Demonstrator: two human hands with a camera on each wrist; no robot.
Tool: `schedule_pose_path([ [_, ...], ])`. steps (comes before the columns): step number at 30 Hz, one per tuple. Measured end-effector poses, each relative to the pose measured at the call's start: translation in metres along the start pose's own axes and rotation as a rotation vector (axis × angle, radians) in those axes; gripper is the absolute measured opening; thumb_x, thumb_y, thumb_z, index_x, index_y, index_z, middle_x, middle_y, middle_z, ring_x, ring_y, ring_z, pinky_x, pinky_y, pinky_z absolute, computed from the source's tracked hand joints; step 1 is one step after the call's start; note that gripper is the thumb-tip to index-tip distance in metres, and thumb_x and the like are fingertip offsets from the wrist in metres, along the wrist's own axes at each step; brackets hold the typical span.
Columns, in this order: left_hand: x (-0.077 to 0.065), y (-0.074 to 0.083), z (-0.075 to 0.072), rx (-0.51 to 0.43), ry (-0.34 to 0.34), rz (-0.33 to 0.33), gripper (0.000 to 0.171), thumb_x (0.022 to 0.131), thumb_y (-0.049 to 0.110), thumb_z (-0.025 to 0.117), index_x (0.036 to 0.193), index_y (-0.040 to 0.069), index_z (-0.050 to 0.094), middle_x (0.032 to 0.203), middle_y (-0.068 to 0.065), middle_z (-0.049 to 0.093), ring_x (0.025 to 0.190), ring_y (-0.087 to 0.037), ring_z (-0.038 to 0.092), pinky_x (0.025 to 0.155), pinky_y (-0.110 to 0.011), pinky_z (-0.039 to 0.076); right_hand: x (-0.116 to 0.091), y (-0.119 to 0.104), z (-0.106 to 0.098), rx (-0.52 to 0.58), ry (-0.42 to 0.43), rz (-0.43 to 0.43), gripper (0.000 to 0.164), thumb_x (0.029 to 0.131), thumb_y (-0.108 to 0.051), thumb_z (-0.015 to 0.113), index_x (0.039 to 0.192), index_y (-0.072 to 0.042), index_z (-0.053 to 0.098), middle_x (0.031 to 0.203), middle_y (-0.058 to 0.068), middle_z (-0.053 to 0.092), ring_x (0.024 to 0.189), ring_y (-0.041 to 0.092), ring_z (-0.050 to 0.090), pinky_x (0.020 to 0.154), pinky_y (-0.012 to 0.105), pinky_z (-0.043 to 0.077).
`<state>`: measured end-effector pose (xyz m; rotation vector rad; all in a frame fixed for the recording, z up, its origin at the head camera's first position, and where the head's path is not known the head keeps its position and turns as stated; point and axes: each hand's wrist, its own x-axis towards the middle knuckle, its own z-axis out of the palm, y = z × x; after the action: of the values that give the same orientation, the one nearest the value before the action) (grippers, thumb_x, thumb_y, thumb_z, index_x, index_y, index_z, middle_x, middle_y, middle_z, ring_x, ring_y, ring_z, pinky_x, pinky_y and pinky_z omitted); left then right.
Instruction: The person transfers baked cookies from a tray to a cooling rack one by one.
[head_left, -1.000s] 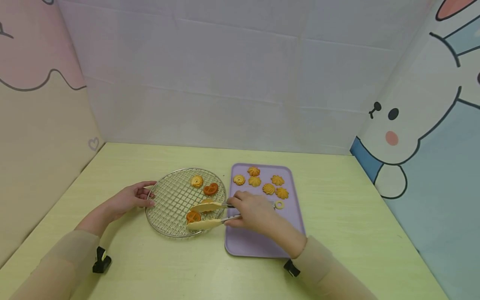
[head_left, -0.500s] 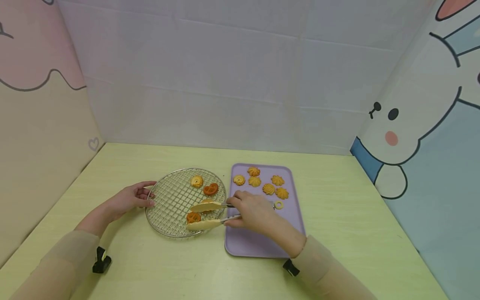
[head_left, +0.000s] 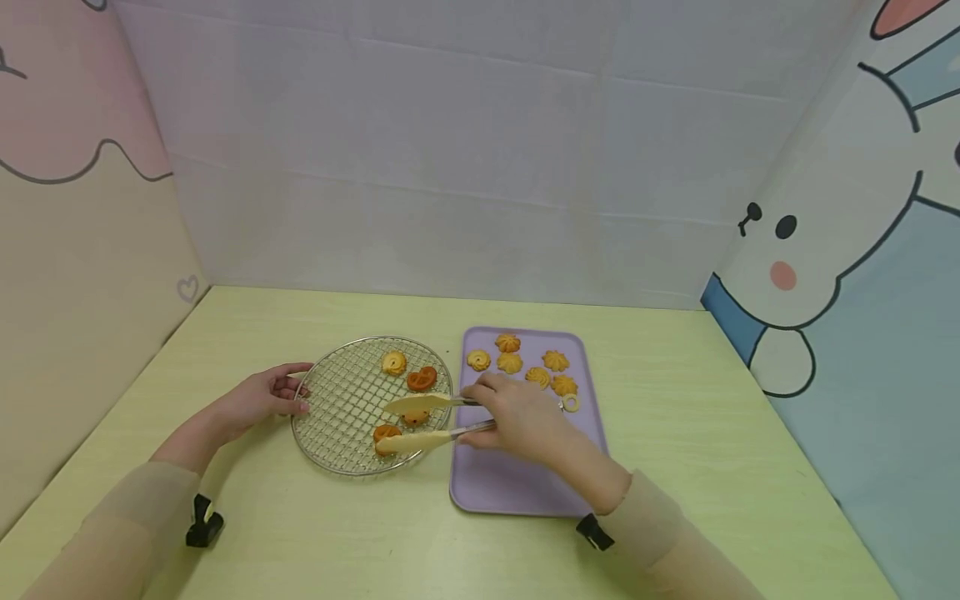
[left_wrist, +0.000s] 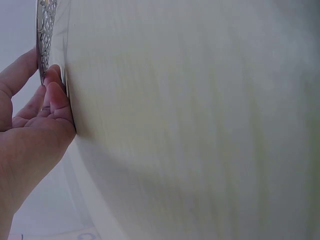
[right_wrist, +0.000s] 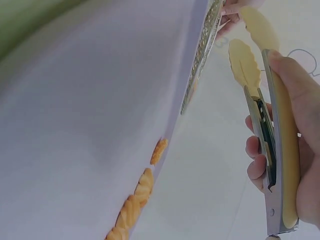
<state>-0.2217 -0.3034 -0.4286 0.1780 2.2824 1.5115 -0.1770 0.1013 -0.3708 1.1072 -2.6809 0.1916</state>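
A round wire rack (head_left: 341, 408) lies at the left of the table, its near left rim between the thumb and fingers of my left hand (head_left: 258, 396). In the left wrist view the rack's rim (left_wrist: 41, 45) passes between that thumb and the fingertips. My right hand (head_left: 517, 412) grips metal tongs (head_left: 427, 402) with pale yellow tips. The tips stand apart over the rack's right part, nothing between them in the right wrist view. Below them lie a round cookie (head_left: 415, 417) and a brown pretzel (head_left: 385, 433). Farther back on the rack are another pretzel (head_left: 422, 378) and a swirled cookie (head_left: 393, 362).
A purple tray (head_left: 510, 492) lies right of the rack, under my right hand. Several golden cookies (head_left: 555, 360) rest on its far half. The table (head_left: 690, 417) runs back to a pale wall (head_left: 450, 208), with printed side walls left and right.
My right hand has drawn back slightly to the right with the tongs, and more of the round cookie under them shows. My left hand and the rack have stayed put.
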Motion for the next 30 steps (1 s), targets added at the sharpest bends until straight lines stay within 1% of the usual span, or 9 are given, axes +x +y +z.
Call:
schedule_pose_path([
  [5,0.000,0.000,0.000,0.001,0.002,-0.006,0.083,0.084,0.009,0.070,0.148,-0.002,0.018,0.114,-0.017,0.049,0.095,-0.014,0.049,0.074,-0.023,0.047,-0.004,0.007,-0.009,-0.016,0.020,0.000,0.052,0.076,-0.056,0.070,0.111,-0.019,0.065,0.101,-0.007,0.061,0.071,0.007,0.057,0.050,0.020,0.042],
  [9,0.000,0.001,0.000,0.001,0.003,-0.009,0.083,0.084,0.009,0.070,0.148,-0.002,0.018,0.113,-0.016,0.049,0.095,-0.014,0.049,0.074,-0.023,0.047,-0.009,0.014,-0.016,-0.024,0.060,0.004,0.052,0.074,-0.055,0.073,0.111,-0.019,0.066,0.100,-0.006,0.061,0.068,0.009,0.056,0.047,0.019,0.038],
  [11,-0.001,0.001,0.000,0.000,0.002,-0.007,0.083,0.084,0.008,0.070,0.148,-0.002,0.018,0.113,-0.016,0.049,0.094,-0.013,0.049,0.074,-0.023,0.047,-0.012,0.018,-0.020,-0.030,0.079,0.007,0.051,0.074,-0.055,0.073,0.110,-0.019,0.066,0.100,-0.005,0.061,0.070,0.009,0.057,0.047,0.019,0.038],
  [14,-0.001,0.002,0.000,-0.001,0.001,-0.007,0.083,0.084,0.008,0.070,0.148,-0.002,0.018,0.113,-0.016,0.049,0.094,-0.013,0.049,0.073,-0.023,0.047,-0.016,0.024,-0.024,-0.033,0.112,-0.005,0.051,0.073,-0.053,0.074,0.109,-0.018,0.065,0.099,-0.005,0.061,0.072,0.008,0.058,0.050,0.020,0.041],
  [19,0.000,0.001,0.000,0.005,0.004,-0.008,0.083,0.084,0.009,0.070,0.148,-0.002,0.019,0.112,-0.015,0.049,0.093,-0.013,0.048,0.072,-0.023,0.046,-0.023,0.034,-0.030,-0.070,0.170,-0.023,0.052,0.073,-0.054,0.074,0.108,-0.017,0.064,0.097,-0.004,0.061,0.073,0.012,0.059,0.053,0.027,0.045],
  [22,0.000,0.001,0.000,0.003,0.003,-0.005,0.083,0.084,0.009,0.070,0.148,-0.001,0.019,0.111,-0.015,0.049,0.093,-0.013,0.049,0.072,-0.024,0.046,-0.027,0.039,-0.034,-0.076,0.197,-0.024,0.053,0.071,-0.053,0.076,0.108,-0.017,0.065,0.098,-0.003,0.062,0.076,0.013,0.059,0.052,0.029,0.046],
  [30,-0.001,0.000,0.000,-0.001,0.003,0.000,0.083,0.084,0.009,0.070,0.148,-0.002,0.019,0.111,-0.015,0.049,0.092,-0.012,0.048,0.071,-0.023,0.045,-0.037,0.054,-0.039,-0.086,0.235,-0.038,0.053,0.070,-0.051,0.077,0.107,-0.014,0.065,0.096,-0.002,0.061,0.064,0.009,0.056,0.047,0.025,0.042],
])
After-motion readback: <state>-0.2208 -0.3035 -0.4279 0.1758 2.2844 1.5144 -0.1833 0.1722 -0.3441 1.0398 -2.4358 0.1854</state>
